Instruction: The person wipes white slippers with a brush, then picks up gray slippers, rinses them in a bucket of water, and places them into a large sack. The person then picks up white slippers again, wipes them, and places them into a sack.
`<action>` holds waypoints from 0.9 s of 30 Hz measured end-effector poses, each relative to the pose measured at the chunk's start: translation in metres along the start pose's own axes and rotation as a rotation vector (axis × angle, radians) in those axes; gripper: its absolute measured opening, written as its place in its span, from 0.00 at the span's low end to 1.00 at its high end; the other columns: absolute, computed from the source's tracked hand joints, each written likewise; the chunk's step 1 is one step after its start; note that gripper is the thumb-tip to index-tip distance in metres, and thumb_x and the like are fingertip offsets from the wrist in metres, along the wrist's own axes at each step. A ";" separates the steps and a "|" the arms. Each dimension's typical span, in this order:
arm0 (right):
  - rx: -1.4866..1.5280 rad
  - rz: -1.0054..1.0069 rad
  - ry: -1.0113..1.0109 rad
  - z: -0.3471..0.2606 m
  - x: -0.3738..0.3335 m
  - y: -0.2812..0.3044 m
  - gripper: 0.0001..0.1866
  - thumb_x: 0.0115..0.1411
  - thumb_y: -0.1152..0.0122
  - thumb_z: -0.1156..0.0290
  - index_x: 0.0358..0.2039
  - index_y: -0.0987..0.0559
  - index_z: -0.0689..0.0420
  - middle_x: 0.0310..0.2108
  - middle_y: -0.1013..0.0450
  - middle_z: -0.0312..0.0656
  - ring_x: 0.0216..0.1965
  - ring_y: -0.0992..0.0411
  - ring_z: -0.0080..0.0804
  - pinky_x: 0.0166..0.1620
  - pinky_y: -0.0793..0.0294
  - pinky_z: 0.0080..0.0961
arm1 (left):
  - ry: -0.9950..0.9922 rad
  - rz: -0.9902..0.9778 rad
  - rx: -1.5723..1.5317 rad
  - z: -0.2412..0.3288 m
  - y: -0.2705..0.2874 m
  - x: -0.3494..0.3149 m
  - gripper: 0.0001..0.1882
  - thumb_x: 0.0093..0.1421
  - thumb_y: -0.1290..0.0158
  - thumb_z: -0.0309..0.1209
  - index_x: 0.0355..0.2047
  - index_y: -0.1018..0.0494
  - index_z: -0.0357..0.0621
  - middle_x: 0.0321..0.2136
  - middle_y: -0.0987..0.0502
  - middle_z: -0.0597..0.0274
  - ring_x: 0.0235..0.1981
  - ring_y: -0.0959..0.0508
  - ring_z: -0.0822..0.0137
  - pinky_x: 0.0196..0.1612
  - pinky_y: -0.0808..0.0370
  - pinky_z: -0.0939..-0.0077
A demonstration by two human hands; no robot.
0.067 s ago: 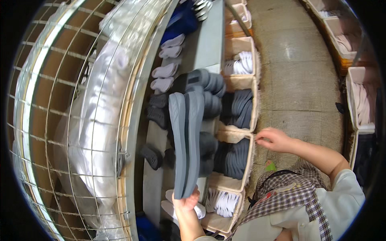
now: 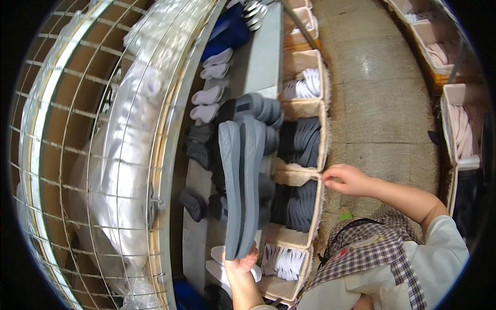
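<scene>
My left hand point(image 2: 242, 261) is closed around the lower end of a pair of long grey shoe soles point(image 2: 243, 191), held upright side by side above the work surface. Behind them a stack of grey and black soles point(image 2: 256, 109) is partly hidden. My right hand point(image 2: 345, 180) hovers by the rim of a fabric-lined bin point(image 2: 294, 178), fingers loosely curled with a gap to the thumb. It holds nothing that I can see. Dark grey soles point(image 2: 302, 206) stand packed in that bin, with more grey soles point(image 2: 307, 142) in the bin beyond.
Pale soles point(image 2: 207, 95) and dark soles point(image 2: 194, 204) lie along the surface's left side. A wire mesh rack point(image 2: 93, 155) with plastic-wrapped goods borders the left. White soles point(image 2: 283, 262) fill the nearest bin. Past the walkway point(image 2: 382, 119), a bin of pinkish soles point(image 2: 465, 129) stands right.
The view has shifted slightly. My right hand sits a little further left, by the bin's rim. The soles stay in my left hand, their tops slightly further apart.
</scene>
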State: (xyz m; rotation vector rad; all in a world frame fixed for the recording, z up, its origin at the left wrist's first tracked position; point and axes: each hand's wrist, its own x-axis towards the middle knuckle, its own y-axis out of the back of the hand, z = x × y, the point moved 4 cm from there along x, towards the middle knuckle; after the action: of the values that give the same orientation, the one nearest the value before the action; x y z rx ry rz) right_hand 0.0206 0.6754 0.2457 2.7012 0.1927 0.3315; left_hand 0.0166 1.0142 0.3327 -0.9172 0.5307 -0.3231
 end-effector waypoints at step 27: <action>1.698 0.098 -0.298 -0.016 -0.086 0.089 0.23 0.61 0.60 0.65 0.56 0.41 0.57 0.54 0.37 0.45 0.54 0.35 0.38 0.55 0.34 0.36 | -0.199 0.324 0.473 -0.125 -0.041 0.215 0.29 0.58 0.46 0.38 0.56 0.43 0.42 0.46 0.31 0.54 0.48 0.29 0.58 0.50 0.30 0.61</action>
State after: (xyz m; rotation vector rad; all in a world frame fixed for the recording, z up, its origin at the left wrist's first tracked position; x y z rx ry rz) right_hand -0.0591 0.5855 0.2793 4.3525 0.3523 -0.5038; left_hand 0.1223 0.8046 0.2414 -0.3895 0.3866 -0.0546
